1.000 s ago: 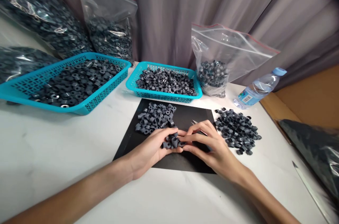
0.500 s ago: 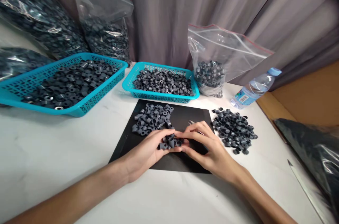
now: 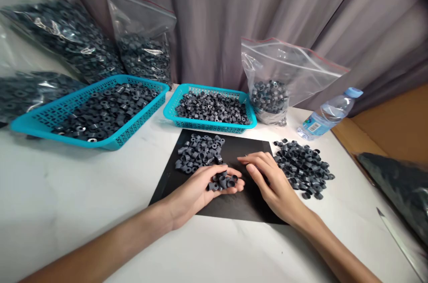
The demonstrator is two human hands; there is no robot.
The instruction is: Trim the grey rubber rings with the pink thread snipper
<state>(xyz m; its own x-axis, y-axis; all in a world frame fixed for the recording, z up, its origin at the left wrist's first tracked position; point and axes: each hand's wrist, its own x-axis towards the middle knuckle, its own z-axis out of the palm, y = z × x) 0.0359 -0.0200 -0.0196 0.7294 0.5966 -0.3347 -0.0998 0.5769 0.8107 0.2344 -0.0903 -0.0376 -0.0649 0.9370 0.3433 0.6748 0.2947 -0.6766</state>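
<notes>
Several gray pieces (image 3: 223, 180) in cupped left hand (image 3: 199, 186), right hand (image 3: 271, 179) (nearby) loosely spread

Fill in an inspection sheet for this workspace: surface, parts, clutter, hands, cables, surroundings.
Surface: white tabletop with a black mat on it.
Parts: small gray pieces fill much of the larger basket and smaller basket; one pile lies on the mat, another heap right of it.
Clutter: capped water bottle; clear zip bags holding similar pieces.
Hands: left hand cups a handful of pieces; right hand is apart from it, above the mat, contents unclear.
Cables: nothing seen.
Surroundings: gray curtain behind; brown panel and dark plastic bag at right.
</notes>
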